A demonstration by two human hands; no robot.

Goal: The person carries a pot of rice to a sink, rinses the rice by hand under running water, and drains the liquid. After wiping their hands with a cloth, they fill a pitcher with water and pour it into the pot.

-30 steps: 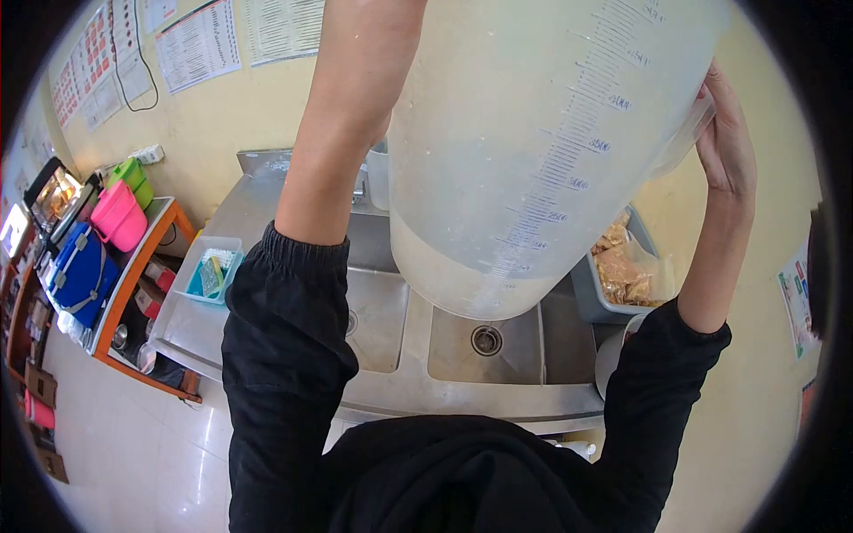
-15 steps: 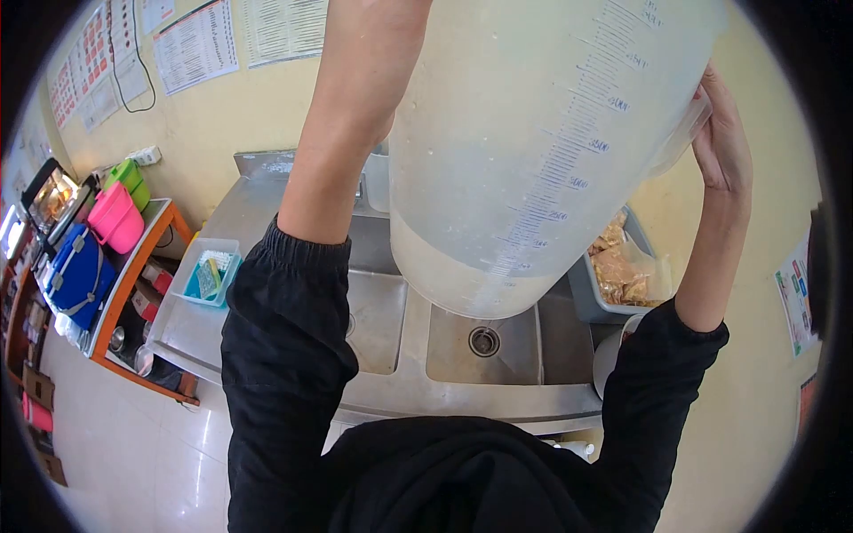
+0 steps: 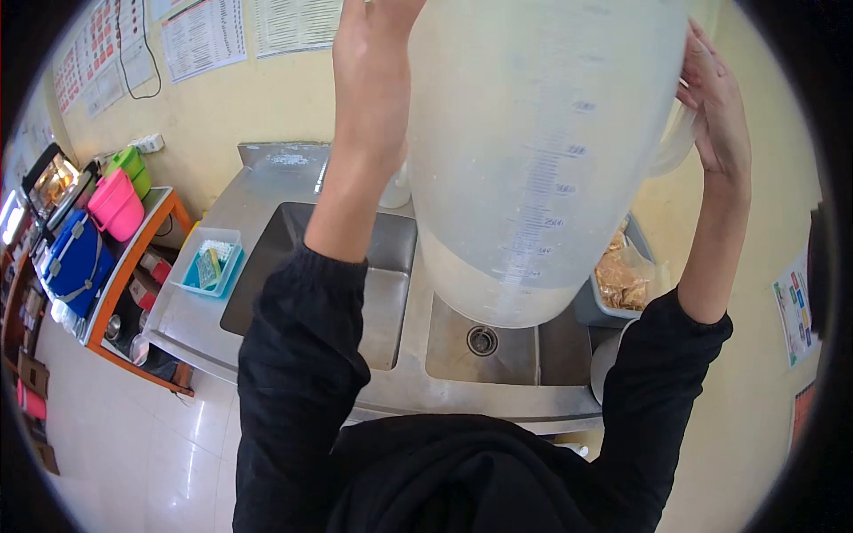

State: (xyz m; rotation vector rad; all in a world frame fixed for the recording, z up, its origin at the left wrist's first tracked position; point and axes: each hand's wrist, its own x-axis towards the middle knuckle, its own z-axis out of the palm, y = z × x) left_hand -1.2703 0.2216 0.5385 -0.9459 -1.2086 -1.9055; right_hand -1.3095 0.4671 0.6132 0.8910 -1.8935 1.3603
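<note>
A large translucent plastic measuring jug (image 3: 515,195), with a printed scale down its side, hangs tilted in the air over the right sink basin (image 3: 462,360). Cloudy liquid shows low inside it. At its upper left, my left hand (image 3: 378,53) holds the jug's side; the top edge of the view cuts off its fingertips. On the other side, my right hand (image 3: 718,111) is closed around the jug's handle (image 3: 675,147), with some fingers hidden behind it. The jug's rim is out of view.
Left of the jug is a second sink basin (image 3: 386,311). A clear blue container with a sponge (image 3: 211,266) stands on the steel counter (image 3: 200,315). At right, a grey tub (image 3: 593,306) holds bagged food (image 3: 622,275). Buckets (image 3: 117,204) stand on an orange-framed table (image 3: 133,266).
The jug has shifted slightly right and stands more upright. My left hand has moved right and down with it, uncovering more of the left basin. My right hand stays at the handle.
</note>
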